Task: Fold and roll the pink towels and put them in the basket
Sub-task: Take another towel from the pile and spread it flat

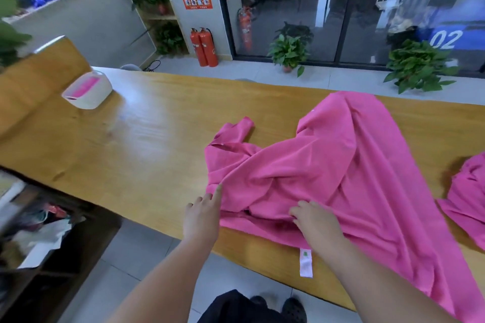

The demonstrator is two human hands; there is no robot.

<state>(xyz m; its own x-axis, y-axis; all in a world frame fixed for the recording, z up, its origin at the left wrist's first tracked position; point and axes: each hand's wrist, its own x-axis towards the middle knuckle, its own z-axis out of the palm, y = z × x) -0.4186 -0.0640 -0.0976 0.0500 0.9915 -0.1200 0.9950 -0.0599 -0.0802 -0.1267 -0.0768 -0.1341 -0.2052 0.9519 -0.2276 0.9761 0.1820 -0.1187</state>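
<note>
Two hands are seen at the near edge of a long wooden table (147,123). A pink towel (341,165) lies rumpled across it, right of the middle, with one end hanging over the near edge (a white label (305,262) dangles there). The left hand (203,215) is held flat with fingers straight, its forefinger touching the towel's left edge. The right hand (312,220) is laid on the towel near the table edge, its fingers curled into a fold of cloth, which appears to be pinched. A second towel (469,204) is partly seen at the far right, apart from the first. The basket (90,98), white, stands well apart at the far left of the table; something pink is inside it.

The step in hand is judged to be the spreading of the towel, before any fold is made. For the next move, the bunched layers need to be drawn apart and the corners found, so that the cloth can be smoothed flat; the hanging end must be brought up onto the table too.
</note>
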